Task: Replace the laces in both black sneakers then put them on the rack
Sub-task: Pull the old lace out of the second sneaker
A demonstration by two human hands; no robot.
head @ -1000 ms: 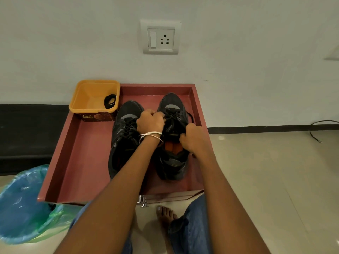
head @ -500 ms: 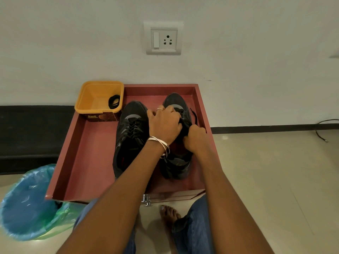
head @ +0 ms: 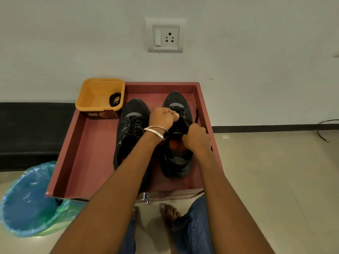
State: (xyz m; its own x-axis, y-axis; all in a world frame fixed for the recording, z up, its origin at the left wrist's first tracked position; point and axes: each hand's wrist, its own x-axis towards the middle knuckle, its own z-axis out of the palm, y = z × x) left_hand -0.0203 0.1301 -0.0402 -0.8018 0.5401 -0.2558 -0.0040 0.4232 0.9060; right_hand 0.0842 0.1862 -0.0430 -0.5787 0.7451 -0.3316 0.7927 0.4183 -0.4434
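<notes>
Two black sneakers stand side by side in a red-brown tray [head: 88, 153], toes toward the wall. The left sneaker [head: 131, 129] is laced in black. Over the right sneaker [head: 177, 162], with its orange insole showing, my left hand [head: 162, 119] pinches the black lace near the upper eyelets. My right hand [head: 196, 139] grips the lace at the tongue on the shoe's right side. A loose lace end [head: 196, 116] trails beside the shoe. A coiled black lace [head: 115, 99] lies in the yellow tub [head: 95, 94].
The tray sits against a white wall under a socket [head: 166, 36]. A bin lined with a blue bag [head: 27, 202] stands at the lower left. My bare foot [head: 169, 213] and jeans are below the tray. A black cable [head: 324, 132] lies on the floor at right.
My left hand has drawn back from across the shoe to its upper eyelets, now fisted on the lace. My right hand has slid slightly down and right along the tongue.
</notes>
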